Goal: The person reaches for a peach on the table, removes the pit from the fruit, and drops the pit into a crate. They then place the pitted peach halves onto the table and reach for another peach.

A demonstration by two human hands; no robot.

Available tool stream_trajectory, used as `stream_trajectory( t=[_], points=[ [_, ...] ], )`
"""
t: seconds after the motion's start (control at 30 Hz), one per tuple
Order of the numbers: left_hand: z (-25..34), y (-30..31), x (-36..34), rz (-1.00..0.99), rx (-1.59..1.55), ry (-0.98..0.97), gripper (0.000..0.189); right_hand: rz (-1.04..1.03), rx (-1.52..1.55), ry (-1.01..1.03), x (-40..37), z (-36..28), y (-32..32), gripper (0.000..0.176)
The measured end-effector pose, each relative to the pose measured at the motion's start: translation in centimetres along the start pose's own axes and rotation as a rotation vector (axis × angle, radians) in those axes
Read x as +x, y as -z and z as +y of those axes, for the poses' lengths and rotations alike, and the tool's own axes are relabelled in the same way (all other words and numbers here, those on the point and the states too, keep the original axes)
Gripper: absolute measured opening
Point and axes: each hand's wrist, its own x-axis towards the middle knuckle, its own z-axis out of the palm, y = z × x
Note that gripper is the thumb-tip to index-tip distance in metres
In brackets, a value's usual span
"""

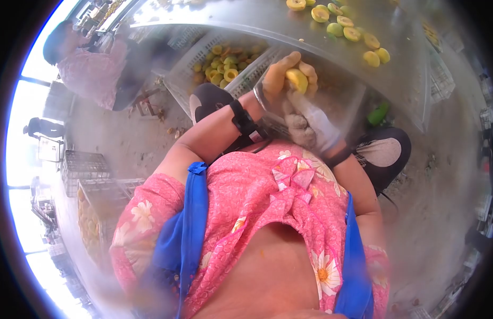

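Observation:
My left hand (pixel 278 77), its fingers looking orange-tan, curls around a yellow fruit half (pixel 296 81) in front of my lap. Just below it is my right hand (pixel 305 125) in a pale, soiled glove, with its fingers folded in and its wrist bent towards the fruit. What the right hand grips, if anything, is hidden. Beyond both hands, several halved yellow-green fruits (pixel 352 34) lie on the metal table (pixel 246 24), some with their hollow side up.
Left of my hands stands a white plastic crate (pixel 182 80) of hollowed fruit halves (pixel 225 64). A clear-sided bin (pixel 342 101) sits under the table edge. A green object (pixel 378 114) lies by my right knee. Another person (pixel 92 69) sits at far left, near stacked crates (pixel 84 167).

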Motion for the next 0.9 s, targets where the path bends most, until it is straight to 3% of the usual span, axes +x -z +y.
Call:
stream_trajectory(
  t=[0.07,0.2,0.27,0.3,0.33,0.4,0.43,0.53,0.6,0.67,0.7,0.73,0.77,0.8,0.83,0.87,0.9],
  points=[
    [-1.2,0.0,1.0,0.139,-0.203,-0.008,0.048,-0.088,0.042,-0.008,0.3,-0.2,0.9,0.038],
    [-1.9,1.7,2.2,0.115,-0.456,-0.064,0.042,-0.231,-0.024,0.006,1.3,-0.6,3.7,0.039],
    [-1.7,1.9,1.9,0.239,-0.389,-0.100,0.042,0.044,-0.575,0.525,2.8,0.6,4.6,0.040],
    [-1.5,2.0,1.8,0.300,-0.355,-0.118,0.042,0.154,-0.781,0.685,3.0,0.6,4.4,0.040],
    [-1.4,2.1,1.7,0.348,-0.337,-0.141,0.042,0.309,-0.986,0.831,3.2,0.5,4.2,0.040],
    [-1.2,2.3,1.2,0.442,-0.300,-0.187,0.043,0.555,-1.261,0.918,2.8,-0.2,4.0,0.040],
    [-0.8,3.9,1.1,0.256,-0.361,-0.200,0.043,0.582,-1.324,0.932,3.1,-0.4,5.1,0.037],
    [1.5,7.3,1.1,0.543,-0.219,-0.337,0.042,0.741,-1.523,0.981,3.3,-0.7,6.7,0.035],
    [4.7,10.0,0.7,0.609,-0.135,-0.437,0.040,0.783,-1.587,0.814,3.7,-1.5,7.3,0.037],
    [8.0,17.6,0.4,0.463,-0.038,-0.454,0.039,0.860,-1.657,0.552,3.9,-2.4,8.0,0.039],
    [9.4,18.3,-0.9,0.668,0.596,-0.607,0.037,0.739,-1.594,0.677,5.6,-1.7,12.1,0.042],
    [10.8,18.0,-1.6,0.741,1.038,-0.649,0.036,0.880,-1.430,0.646,3.6,-2.7,8.0,0.042],
    [12.1,17.6,-2.3,0.870,1.469,-0.702,0.036,0.855,-1.230,0.649,3.3,-3.1,8.2,0.039],
    [13.0,17.5,-3.1,0.891,1.692,-0.692,0.037,0.811,-1.060,0.701,2.8,-3.6,9.2,0.037],
    [14.4,17.8,-3.7,0.795,2.124,-0.837,0.040,0.764,-0.891,0.754,2.0,-4.2,9.1,0.035],
    [14.2,18.0,-2.9,0.854,1.766,-0.767,0.038,0.791,-0.683,0.750,1.1,-4.4,8.7,0.032],
    [14.4,14.2,-1.2,0.889,1.411,-0.695,0.036,0.820,-0.469,0.760,0.0,-4.9,7.2,0.029]
  ],
)
